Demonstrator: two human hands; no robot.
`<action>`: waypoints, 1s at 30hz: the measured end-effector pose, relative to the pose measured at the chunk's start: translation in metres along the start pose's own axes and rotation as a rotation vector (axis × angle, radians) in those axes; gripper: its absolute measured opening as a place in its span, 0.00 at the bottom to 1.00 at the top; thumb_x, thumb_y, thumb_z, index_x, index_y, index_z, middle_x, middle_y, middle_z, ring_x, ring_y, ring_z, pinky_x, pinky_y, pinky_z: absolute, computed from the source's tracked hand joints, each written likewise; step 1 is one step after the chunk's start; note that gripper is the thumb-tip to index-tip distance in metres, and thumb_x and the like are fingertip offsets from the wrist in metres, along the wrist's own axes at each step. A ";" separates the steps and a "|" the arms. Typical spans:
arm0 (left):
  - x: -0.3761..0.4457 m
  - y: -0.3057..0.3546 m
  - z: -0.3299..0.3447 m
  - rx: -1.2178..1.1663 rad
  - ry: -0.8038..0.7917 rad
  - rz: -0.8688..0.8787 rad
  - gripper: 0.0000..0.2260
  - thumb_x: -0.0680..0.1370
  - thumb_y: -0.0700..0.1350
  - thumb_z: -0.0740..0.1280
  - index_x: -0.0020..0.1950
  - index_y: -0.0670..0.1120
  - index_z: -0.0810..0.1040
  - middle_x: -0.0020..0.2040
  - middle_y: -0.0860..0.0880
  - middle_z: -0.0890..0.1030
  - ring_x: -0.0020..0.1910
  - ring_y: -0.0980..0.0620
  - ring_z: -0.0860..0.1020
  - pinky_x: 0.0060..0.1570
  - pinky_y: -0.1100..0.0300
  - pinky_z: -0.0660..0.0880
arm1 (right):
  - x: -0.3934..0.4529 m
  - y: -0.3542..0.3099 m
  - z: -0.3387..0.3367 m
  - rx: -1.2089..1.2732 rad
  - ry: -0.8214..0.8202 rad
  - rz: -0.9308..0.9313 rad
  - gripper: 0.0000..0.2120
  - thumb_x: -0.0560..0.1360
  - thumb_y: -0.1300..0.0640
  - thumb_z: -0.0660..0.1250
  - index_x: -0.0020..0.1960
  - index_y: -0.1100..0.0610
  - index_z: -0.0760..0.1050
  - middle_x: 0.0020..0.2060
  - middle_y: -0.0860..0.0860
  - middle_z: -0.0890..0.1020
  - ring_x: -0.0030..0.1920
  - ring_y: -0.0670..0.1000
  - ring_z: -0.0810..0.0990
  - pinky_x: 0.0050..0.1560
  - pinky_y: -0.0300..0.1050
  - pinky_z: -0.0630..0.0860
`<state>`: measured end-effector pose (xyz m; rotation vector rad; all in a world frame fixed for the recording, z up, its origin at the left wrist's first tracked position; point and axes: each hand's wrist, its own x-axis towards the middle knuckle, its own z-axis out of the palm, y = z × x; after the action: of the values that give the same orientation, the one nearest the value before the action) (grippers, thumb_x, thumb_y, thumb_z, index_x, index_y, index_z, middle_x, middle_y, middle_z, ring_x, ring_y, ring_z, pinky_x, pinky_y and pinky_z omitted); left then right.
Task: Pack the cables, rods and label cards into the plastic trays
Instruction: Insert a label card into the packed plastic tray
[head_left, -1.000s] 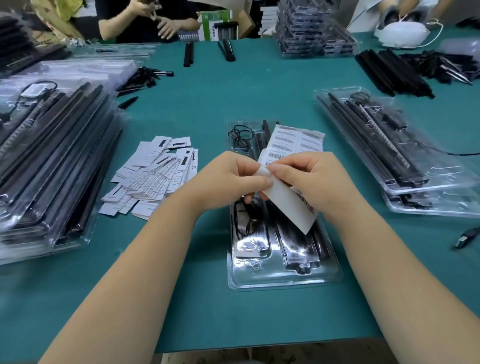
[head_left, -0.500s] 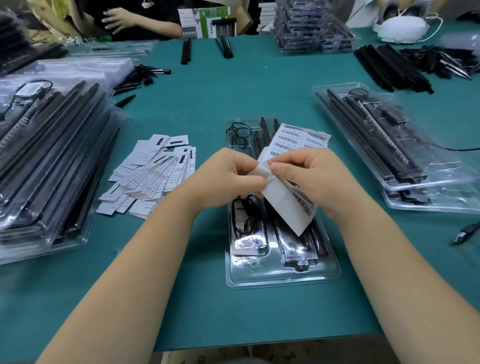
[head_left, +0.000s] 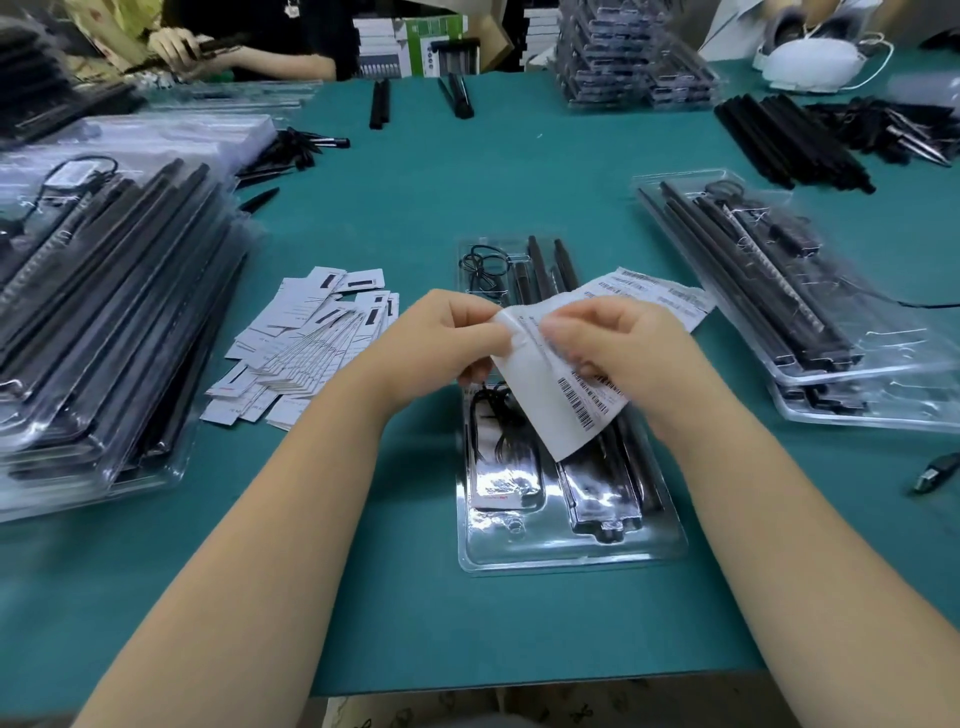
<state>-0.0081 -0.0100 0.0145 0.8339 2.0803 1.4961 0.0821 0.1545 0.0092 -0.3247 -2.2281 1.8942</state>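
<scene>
The barcode label sheet (head_left: 558, 400) is held up in both hands directly above the open plastic tray (head_left: 566, 551), which lies on the bench (head_left: 415, 208) and already carries black rods (head_left: 545, 267) and a coiled cable (head_left: 485, 262). The left hand (head_left: 441, 343) pinches the sheet's upper corner between thumb and fingers; the fingers of the right hand (head_left: 618, 343) curl around and pinch its edge just beside that, apparently peeling one label off.

The step in hand looks like freeing a label for this tray; next it needs a clean peel and placement onto the tray.

Left of the tray lies a heap of label cards (head_left: 306, 348), and beyond them a stack of packed trays (head_left: 104, 332). Right of the tray sit two more filled trays (head_left: 795, 291), with bare bench between. The bench's near edge is just below the tray, so room to move is mostly sideways and forward.
</scene>
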 end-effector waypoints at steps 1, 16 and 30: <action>0.000 0.000 0.001 0.002 -0.006 0.007 0.08 0.69 0.44 0.65 0.37 0.42 0.81 0.32 0.48 0.76 0.30 0.53 0.71 0.31 0.63 0.69 | -0.001 0.001 0.003 -0.074 -0.025 -0.025 0.05 0.68 0.50 0.75 0.40 0.50 0.83 0.35 0.42 0.83 0.34 0.38 0.78 0.36 0.30 0.74; 0.001 0.001 -0.005 -0.032 0.142 -0.018 0.09 0.67 0.45 0.63 0.33 0.43 0.80 0.36 0.49 0.80 0.36 0.53 0.77 0.39 0.59 0.78 | 0.011 0.001 -0.004 0.611 0.166 0.226 0.03 0.75 0.61 0.65 0.42 0.59 0.74 0.34 0.53 0.77 0.28 0.47 0.78 0.31 0.40 0.77; -0.006 -0.002 -0.059 0.007 1.296 0.273 0.18 0.69 0.40 0.61 0.27 0.49 0.53 0.25 0.55 0.55 0.27 0.56 0.52 0.29 0.62 0.50 | 0.009 0.000 -0.011 0.643 0.234 0.100 0.03 0.73 0.60 0.69 0.43 0.53 0.78 0.25 0.44 0.73 0.23 0.42 0.67 0.26 0.34 0.69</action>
<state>-0.0431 -0.0552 0.0311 0.0352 2.8373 2.6047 0.0767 0.1679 0.0110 -0.5144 -1.3829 2.3481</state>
